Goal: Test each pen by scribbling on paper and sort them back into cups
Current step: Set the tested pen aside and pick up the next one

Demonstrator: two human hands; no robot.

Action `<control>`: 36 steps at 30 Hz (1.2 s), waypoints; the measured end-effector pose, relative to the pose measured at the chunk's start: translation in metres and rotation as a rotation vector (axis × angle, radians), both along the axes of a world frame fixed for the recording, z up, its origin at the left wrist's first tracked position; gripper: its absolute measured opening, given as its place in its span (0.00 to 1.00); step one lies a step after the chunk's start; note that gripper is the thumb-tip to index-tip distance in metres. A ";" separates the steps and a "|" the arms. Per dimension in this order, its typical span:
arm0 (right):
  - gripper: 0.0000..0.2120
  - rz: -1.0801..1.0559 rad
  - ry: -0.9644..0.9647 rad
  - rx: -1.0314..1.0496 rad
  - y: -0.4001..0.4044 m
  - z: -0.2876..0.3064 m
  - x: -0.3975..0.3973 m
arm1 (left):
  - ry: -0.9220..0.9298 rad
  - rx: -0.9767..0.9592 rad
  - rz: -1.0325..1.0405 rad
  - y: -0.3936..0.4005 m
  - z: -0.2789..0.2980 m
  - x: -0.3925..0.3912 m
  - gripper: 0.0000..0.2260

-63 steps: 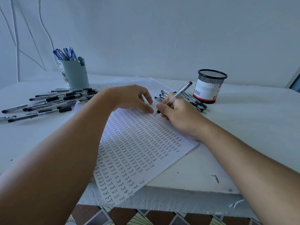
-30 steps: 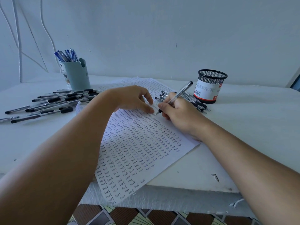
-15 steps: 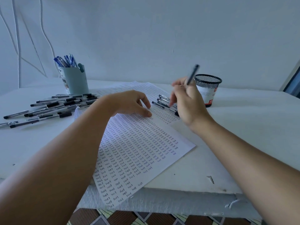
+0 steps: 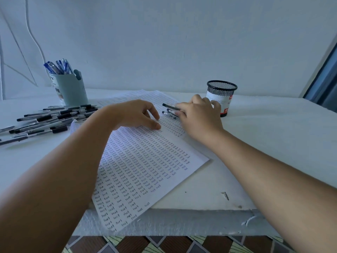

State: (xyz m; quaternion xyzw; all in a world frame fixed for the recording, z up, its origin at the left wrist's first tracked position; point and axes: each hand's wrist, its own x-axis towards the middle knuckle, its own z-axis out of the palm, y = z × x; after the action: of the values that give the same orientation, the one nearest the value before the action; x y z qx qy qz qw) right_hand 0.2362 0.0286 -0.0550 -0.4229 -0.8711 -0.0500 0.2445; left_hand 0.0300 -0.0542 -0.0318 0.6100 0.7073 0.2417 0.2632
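Observation:
A sheet of paper (image 4: 142,167) covered in rows of small handwritten words lies across the white table (image 4: 273,136). My left hand (image 4: 133,114) rests on the sheet's upper part, thumb and fingertips touching it and holding nothing. My right hand (image 4: 198,117) is low over a small pile of pens (image 4: 170,115) beside the black mesh cup (image 4: 221,92). It pinches a black pen (image 4: 169,106) that sticks out to the left of its fingers. A pale blue cup (image 4: 73,90) at the back left holds several blue pens (image 4: 58,67).
A large heap of black-capped pens (image 4: 51,118) lies on the table left of the paper, in front of the blue cup. The paper's near corner hangs over the table's front edge. A wall stands close behind the table.
My right hand stopped writing, lifted the pen off the paper and carried it back and right, down to the small pile by the mesh cup. My left hand stayed on the sheet.

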 end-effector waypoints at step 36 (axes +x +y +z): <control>0.12 0.537 -0.038 -0.397 -0.102 -0.001 -0.135 | 0.653 -0.183 0.387 -0.135 0.030 -0.105 0.08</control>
State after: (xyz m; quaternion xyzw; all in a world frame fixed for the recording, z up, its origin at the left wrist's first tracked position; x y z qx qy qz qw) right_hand 0.1014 -0.0733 -0.0564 -0.2167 -0.9485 0.1792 0.1456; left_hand -0.0750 -0.1893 -0.0020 0.4844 0.8743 0.0158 0.0270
